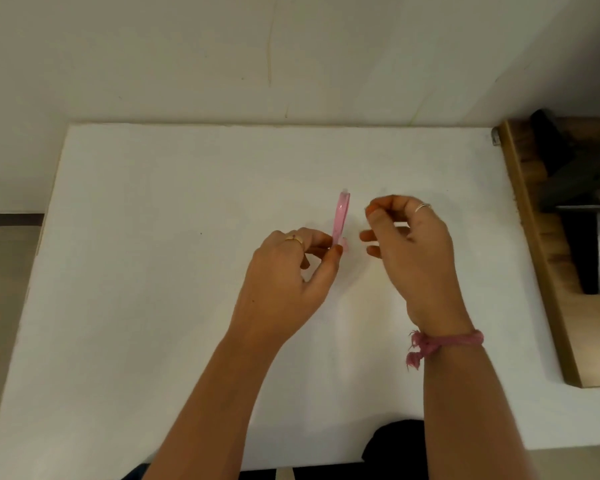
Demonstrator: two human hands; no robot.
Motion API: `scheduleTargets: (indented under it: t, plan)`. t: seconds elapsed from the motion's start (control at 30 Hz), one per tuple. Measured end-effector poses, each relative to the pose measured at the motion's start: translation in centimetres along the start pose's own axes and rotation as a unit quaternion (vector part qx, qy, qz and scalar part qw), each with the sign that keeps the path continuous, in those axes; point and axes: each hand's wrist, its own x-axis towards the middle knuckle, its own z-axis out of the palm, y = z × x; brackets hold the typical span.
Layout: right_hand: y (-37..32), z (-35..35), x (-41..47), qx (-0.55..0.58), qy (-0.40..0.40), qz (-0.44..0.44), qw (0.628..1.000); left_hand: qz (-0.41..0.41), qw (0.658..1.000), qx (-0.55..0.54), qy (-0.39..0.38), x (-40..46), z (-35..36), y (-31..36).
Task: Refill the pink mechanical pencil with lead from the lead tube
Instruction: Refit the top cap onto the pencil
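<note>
Left hand point(288, 271): pinches the pink mechanical pencil point(340, 220) near its lower end, upright over the white table point(153, 237).
Right hand point(409, 237): fingertips pinched; contents too small to tell.
Tip: steady the pencil, bring the hands together slowly.

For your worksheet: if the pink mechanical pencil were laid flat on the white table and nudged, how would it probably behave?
The pink mechanical pencil looks slim and rounded, so it would probably roll. Its smooth, glossy plastic suggests it is light and somewhat slippery. The left hand holds it upright by fingertips alone, so it seems stiff.

Pink pencil point(340, 220), white table point(187, 271), pink wrist thread point(440, 342), gold ring point(296, 239).
</note>
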Motion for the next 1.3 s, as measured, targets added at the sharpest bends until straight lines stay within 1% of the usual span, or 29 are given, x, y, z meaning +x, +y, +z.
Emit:
scheduleTargets:
  t: [0.03,0.07,0.17,0.43,0.7,1.3]
  plan:
    - [-0.5,0.0,-0.1,0.055,-0.008,0.004,0.998,0.010,1.000,0.002,0.000,0.0,-0.1,0.0]
    - [-0.9,-0.1,-0.1,0.086,-0.020,-0.002,0.996,0.016,1.000,0.003,-0.001,0.0,-0.1,0.0]
    - [-1.6,-0.2,-0.3,0.107,-0.053,-0.041,0.992,0.030,1.000,0.004,-0.002,0.0,-0.1,-0.1]
    - [-1.9,-0.5,-0.5,0.086,-0.086,-0.097,0.988,0.059,0.998,0.018,-0.006,0.2,-0.4,-0.5]
    - [-1.7,-0.5,-0.4,0.077,-0.095,-0.104,0.987,0.069,0.997,0.021,-0.012,0.2,-0.6,-0.8]
    - [-1.6,-0.8,-0.2,0.042,-0.099,-0.125,0.986,0.101,0.994,0.032,0.027,0.3,-1.0,-1.2]
